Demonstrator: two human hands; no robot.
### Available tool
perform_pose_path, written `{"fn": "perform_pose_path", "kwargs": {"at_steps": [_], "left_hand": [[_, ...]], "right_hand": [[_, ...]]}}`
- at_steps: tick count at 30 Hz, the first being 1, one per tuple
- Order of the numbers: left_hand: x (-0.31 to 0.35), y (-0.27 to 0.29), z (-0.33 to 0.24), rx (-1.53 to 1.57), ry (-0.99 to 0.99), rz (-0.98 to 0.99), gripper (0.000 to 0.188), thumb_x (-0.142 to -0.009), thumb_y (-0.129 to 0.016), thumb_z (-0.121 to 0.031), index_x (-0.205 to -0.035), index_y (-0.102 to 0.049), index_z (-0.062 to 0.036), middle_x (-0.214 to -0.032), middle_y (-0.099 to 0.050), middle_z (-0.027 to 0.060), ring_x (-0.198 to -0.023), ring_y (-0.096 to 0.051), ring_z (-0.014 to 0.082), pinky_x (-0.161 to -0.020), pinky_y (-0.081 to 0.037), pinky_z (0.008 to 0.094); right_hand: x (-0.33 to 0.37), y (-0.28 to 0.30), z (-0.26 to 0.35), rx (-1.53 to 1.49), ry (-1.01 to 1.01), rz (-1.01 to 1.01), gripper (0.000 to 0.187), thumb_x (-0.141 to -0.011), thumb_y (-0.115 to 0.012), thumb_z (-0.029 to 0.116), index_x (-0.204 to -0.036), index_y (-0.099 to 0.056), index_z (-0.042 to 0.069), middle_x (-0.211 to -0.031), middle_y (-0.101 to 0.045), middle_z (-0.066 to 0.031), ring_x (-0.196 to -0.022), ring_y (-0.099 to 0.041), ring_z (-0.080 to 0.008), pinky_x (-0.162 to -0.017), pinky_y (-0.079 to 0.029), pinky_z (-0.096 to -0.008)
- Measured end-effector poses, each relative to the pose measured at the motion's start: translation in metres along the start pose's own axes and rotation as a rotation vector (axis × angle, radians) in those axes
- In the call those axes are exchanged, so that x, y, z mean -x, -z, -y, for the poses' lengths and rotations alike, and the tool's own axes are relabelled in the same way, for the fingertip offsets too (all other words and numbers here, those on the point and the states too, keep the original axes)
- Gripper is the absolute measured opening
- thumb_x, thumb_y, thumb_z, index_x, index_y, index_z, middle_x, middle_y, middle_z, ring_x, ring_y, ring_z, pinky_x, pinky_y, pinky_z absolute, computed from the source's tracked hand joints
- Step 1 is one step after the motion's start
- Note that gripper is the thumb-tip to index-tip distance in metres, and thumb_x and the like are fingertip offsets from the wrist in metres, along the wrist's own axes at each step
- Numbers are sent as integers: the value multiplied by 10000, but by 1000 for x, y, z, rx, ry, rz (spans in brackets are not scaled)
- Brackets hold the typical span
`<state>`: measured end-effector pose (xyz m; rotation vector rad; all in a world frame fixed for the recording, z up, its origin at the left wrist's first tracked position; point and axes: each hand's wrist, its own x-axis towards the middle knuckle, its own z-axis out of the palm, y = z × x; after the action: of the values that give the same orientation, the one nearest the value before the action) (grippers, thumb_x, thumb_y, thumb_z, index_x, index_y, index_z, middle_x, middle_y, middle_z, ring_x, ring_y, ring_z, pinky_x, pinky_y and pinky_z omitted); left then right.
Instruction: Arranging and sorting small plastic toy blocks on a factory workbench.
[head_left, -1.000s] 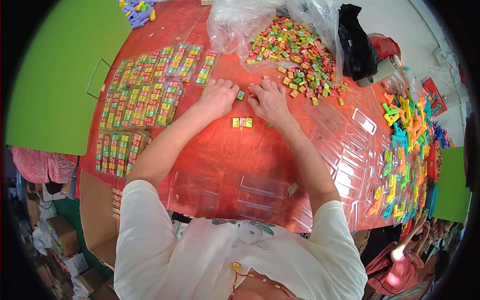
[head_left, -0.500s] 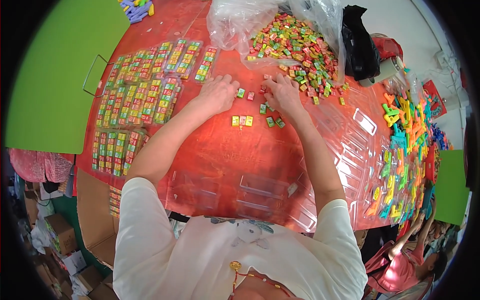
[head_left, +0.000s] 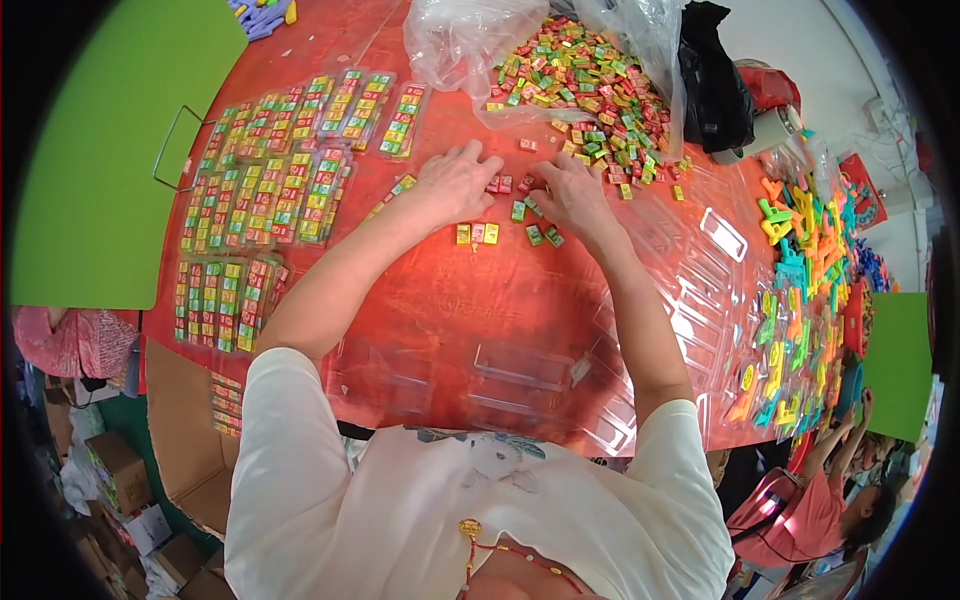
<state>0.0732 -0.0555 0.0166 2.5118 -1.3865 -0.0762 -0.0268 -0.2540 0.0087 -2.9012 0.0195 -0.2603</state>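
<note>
Both my hands work over the red table (head_left: 420, 300), facing each other. My left hand (head_left: 455, 185) is closed, its fingertips and thumb at small red boxes (head_left: 499, 184) in a short row. Opposite it, my right hand (head_left: 570, 192) has its fingers curled at another small red box (head_left: 526, 183) at the end of that row. Small green boxes (head_left: 534, 235) lie loose by my right wrist. Nearer me, three yellow and pink boxes (head_left: 477, 234) stand side by side. A partly filled strip (head_left: 401, 186) is half hidden behind my left forearm.
Clear trays filled with coloured boxes (head_left: 265, 205) cover the left side. A heap of loose boxes (head_left: 590, 85) spills from a plastic bag (head_left: 465, 45) at the back. Clear plastic trays (head_left: 690, 290) and colourful plastic pieces (head_left: 810, 240) lie right. A person (head_left: 805, 505) sits at lower right.
My hands have drawn closer together around the red boxes. The green box beside my left fingers is no longer in sight. A partly filled strip now shows behind my left forearm.
</note>
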Motion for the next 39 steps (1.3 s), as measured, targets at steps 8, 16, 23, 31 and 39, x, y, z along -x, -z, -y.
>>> {"fn": "perform_pose_path", "kwargs": {"at_steps": [8, 16, 23, 31, 39], "left_hand": [[-2, -14, 5, 21, -22, -52, 238, -882, -649, -205, -1086, -633, -84, -1083, -544, 182, -1023, -627, 375, -800, -547, 505], [11, -12, 4, 44, 12, -66, 234, -875, -663, -158, -1070, -583, -58, -1066, -520, 184, -1000, -626, 393, -792, -540, 508], [13, -9, 2, 39, 33, -42, 235, -875, -651, -150, -1079, -580, -57, -1070, -524, 186, -1005, -631, 393, -787, -542, 512], [15, -4, -1, 15, 86, 4, 250, -876, -644, -161, -1092, -572, -57, -1063, -525, 187, -995, -637, 396, -783, -543, 520], [11, -7, -9, 15, 126, -14, 310, -861, -666, -232, -1103, -564, -69, -1072, -532, 193, -1006, -639, 392, -782, -546, 529]], "right_hand": [[22, 6, 6, 85, 20, -10, 270, -786, -716, 270, -1004, -664, 119, -991, -593, -87, -981, -597, -278, -863, -435, -452], [24, 5, 32, 97, 143, -144, 269, -760, -739, 257, -956, -634, 106, -982, -563, -76, -972, -565, -265, -861, -415, -445], [14, -9, 34, 101, 234, -176, 247, -760, -737, 221, -953, -633, 107, -945, -544, -75, -955, -555, -261, -881, -410, -446], [-7, -23, 37, 74, 273, -247, 290, -777, -735, 206, -1036, -642, 114, -952, -545, -67, -943, -554, -265, -876, -411, -442], [-10, -25, 22, 71, 169, -233, 245, -798, -721, 206, -1029, -670, 141, -983, -572, -67, -958, -561, -259, -890, -411, -439]]}}
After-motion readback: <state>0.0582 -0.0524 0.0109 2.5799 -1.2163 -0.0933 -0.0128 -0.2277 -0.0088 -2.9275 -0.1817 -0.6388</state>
